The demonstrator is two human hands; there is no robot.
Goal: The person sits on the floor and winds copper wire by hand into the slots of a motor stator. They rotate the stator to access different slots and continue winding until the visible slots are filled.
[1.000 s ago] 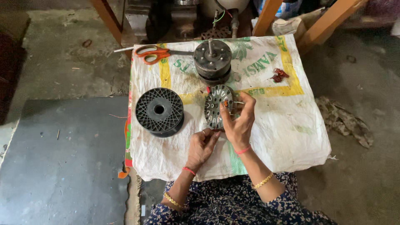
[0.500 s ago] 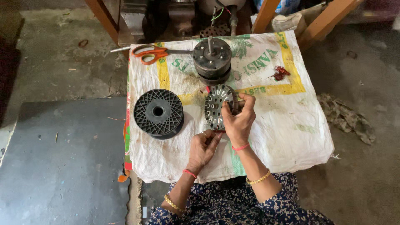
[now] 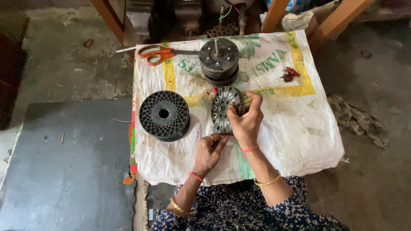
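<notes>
My right hand (image 3: 245, 121) grips a round slotted metal stator core (image 3: 222, 108), held on edge and tilted over the white woven sack (image 3: 291, 124) that covers the work surface. My left hand (image 3: 209, 150) sits just below the core, fingers curled and pinched on something thin at its lower rim; what it pinches is too small to make out. A black plastic spool (image 3: 164, 115) lies flat to the left of the core. A dark cylindrical motor body (image 3: 219, 60) with a shaft stands behind it.
Orange-handled scissors (image 3: 157, 53) lie at the sack's far left corner. A small tangle of reddish wire (image 3: 290, 74) rests at the far right. Wooden legs (image 3: 338, 19) and machinery stand behind. A grey mat (image 3: 68, 167) covers the floor at left, a crumpled rag (image 3: 359, 122) at right.
My hands and the stator core have stayed in nearly the same place; the right hand shifted its grip slightly on the core's top edge. The camera view drifted a little.
</notes>
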